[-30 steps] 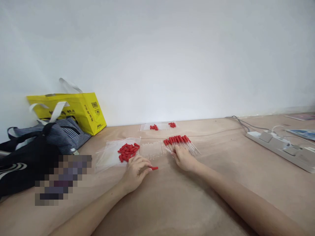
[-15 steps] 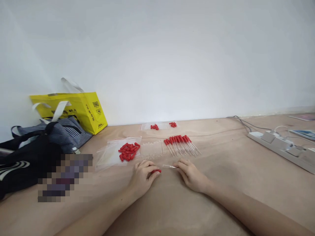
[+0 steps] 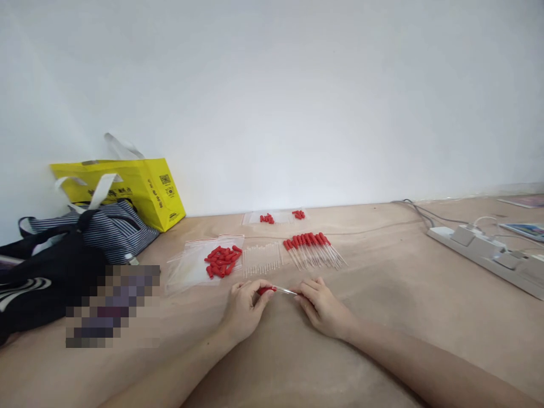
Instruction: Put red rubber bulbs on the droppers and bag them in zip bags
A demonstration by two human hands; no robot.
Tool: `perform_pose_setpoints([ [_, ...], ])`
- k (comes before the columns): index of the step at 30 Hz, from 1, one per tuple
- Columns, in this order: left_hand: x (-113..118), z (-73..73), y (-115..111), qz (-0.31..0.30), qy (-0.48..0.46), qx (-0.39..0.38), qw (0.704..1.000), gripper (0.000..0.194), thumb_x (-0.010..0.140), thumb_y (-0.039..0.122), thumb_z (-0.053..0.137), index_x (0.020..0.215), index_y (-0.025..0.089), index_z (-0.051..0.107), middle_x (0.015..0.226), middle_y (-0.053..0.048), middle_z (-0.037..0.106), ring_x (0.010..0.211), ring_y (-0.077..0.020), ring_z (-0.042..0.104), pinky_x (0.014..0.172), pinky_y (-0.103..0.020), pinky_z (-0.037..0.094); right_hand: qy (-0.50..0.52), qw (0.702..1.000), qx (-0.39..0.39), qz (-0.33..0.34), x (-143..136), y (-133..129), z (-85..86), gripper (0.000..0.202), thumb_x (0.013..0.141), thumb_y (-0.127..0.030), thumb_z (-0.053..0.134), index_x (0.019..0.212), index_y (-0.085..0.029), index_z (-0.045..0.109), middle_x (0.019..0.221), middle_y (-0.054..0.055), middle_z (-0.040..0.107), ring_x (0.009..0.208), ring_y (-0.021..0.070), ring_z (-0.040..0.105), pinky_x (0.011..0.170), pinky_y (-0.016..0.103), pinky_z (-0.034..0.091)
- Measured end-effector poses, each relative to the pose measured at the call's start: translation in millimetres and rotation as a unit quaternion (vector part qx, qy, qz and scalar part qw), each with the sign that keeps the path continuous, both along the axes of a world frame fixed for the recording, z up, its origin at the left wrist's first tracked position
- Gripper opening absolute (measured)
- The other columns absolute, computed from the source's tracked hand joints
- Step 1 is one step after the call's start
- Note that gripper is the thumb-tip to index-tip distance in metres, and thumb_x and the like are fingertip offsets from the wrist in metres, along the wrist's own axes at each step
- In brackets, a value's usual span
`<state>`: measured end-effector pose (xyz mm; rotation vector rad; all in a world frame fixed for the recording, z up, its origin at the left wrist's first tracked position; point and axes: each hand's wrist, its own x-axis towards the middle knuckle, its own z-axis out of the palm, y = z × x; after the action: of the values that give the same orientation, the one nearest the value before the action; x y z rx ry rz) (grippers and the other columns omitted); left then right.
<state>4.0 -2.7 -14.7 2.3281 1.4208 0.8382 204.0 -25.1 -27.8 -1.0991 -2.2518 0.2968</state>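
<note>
Between the fingertips of my left hand (image 3: pixel 247 309) is a red rubber dropper bulb (image 3: pixel 267 290). My right hand (image 3: pixel 322 306) pinches a thin clear glass tube (image 3: pixel 284 289), whose left end meets the mouth of the bulb; whether it sits inside cannot be told. Just beyond my hands lies a row of clear tubes (image 3: pixel 262 259). To their right, finished-looking droppers with red bulbs (image 3: pixel 310 241) lie side by side. A heap of loose red bulbs (image 3: pixel 221 260) rests on a clear plastic bag (image 3: pixel 191 264) to the left.
Against the wall are smaller groups of red bulbs (image 3: pixel 267 219) on plastic. A yellow bag (image 3: pixel 165 198), a striped bag (image 3: pixel 114 229) and a black bag (image 3: pixel 46 272) stand at left, near a blurred-out item (image 3: pixel 113 309). A white power strip (image 3: pixel 488 258) with plugs lies at right.
My right hand has moved slightly left with the glass tube, and its end now meets the red bulb. Before, a gap lay between them. My left hand has shifted a little left.
</note>
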Motion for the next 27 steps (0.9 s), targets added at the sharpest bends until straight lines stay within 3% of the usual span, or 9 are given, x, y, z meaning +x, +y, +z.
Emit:
perform_pose_setpoints([
  [4, -0.5, 2.0, 0.0, -0.006, -0.034, -0.023, 0.999, 0.023, 0.081, 0.035, 0.043, 0.084, 0.022, 0.061, 0.083, -0.002, 0.067, 0.075, -0.0175, 0.059, 0.077, -0.033, 0.041, 0.006, 1.000, 0.008, -0.022, 1.2, 0.8, -1.8, 0.020, 0.087, -0.014, 0.033, 0.093, -0.018, 0.052, 0.081, 0.004, 0.058, 0.076, 0.0149, 0.052, 0.069, 0.029, 0.033],
  [18, -4.0, -4.5, 3.3, -0.019, -0.106, -0.019, 0.994, 0.020, 0.078, 0.033, 0.048, 0.081, 0.019, 0.063, 0.078, 0.000, 0.067, 0.074, -0.0154, 0.060, 0.068, -0.026, 0.046, 0.018, 1.000, -0.004, 0.008, -8.6, -4.0, 0.1, 0.018, 0.086, -0.017, 0.035, 0.085, -0.018, 0.053, 0.075, 0.002, 0.058, 0.071, 0.0141, 0.051, 0.069, 0.028, 0.030],
  [27, -3.6, -2.1, -2.5, -0.021, -0.036, 0.024, 0.999, 0.016, 0.077, 0.032, 0.049, 0.077, 0.023, 0.062, 0.075, 0.001, 0.068, 0.074, -0.0161, 0.058, 0.082, -0.035, 0.038, -0.047, 0.997, 0.051, 0.019, 2.5, 2.0, 5.2, 0.021, 0.084, -0.016, 0.036, 0.088, -0.019, 0.056, 0.075, 0.002, 0.060, 0.064, 0.0122, 0.047, 0.067, 0.029, 0.024],
])
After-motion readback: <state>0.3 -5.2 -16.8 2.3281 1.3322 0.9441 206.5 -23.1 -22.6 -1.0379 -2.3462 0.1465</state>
